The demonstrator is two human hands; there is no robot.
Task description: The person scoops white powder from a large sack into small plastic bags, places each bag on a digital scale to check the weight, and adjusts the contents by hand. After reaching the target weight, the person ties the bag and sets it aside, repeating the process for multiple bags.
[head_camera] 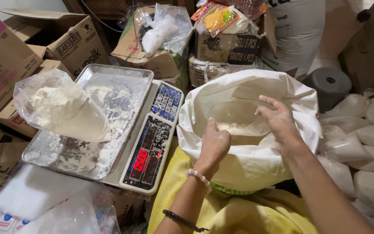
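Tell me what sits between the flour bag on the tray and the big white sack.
In the head view, the scale's keypad and red display panel lies between the flour bag and the white sack.

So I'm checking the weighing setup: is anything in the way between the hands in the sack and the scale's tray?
Nothing visible blocks it. The left hand and right hand are inside the white sack; beside it, the scale tray already holds a filled plastic bag.
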